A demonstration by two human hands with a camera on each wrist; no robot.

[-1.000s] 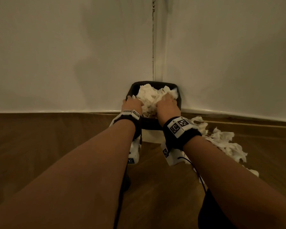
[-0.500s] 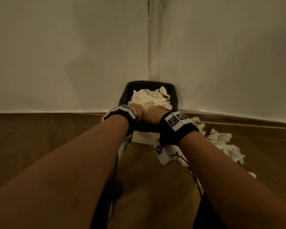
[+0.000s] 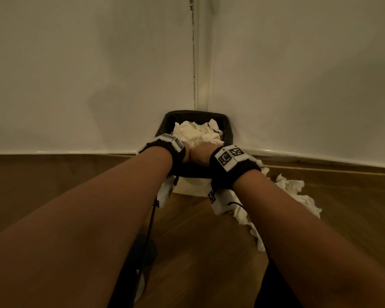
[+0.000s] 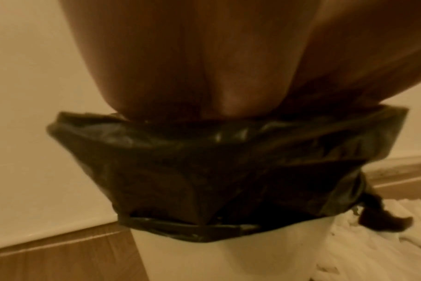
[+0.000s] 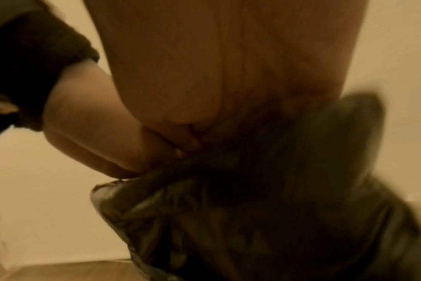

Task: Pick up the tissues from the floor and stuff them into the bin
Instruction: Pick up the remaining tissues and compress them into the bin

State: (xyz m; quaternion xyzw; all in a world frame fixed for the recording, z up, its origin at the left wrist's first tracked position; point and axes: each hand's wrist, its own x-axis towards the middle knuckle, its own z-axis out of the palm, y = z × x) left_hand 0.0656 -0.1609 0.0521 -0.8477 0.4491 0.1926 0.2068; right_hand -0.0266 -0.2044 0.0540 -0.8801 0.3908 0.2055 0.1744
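Observation:
A white bin [image 3: 193, 185] with a black liner [image 3: 228, 130] stands in the corner of the room, heaped with crumpled white tissues [image 3: 198, 134]. My left hand [image 3: 187, 152] and right hand [image 3: 201, 153] are side by side, pushed down into the tissues at the bin's near edge. Their fingers are buried and hidden. In the left wrist view my left hand [image 4: 204, 76] disappears behind the liner [image 4: 204, 171]. The right wrist view has my right hand [image 5: 228, 76] sunk in the liner [image 5: 252, 218], the left hand [image 5: 89, 121] touching it. More tissues [image 3: 293, 190] lie on the floor right of the bin.
White walls meet right behind the bin, with a skirting line [image 3: 76, 152] along the wooden floor [image 3: 53, 185]. Loose tissues [image 4: 373, 237] trail from the bin's right side toward me. A cable [image 3: 151, 218] hangs from my left wrist.
Both hands have moved together and sunk from the top of the tissue heap down into the bin. The heap sits lower and more packed.

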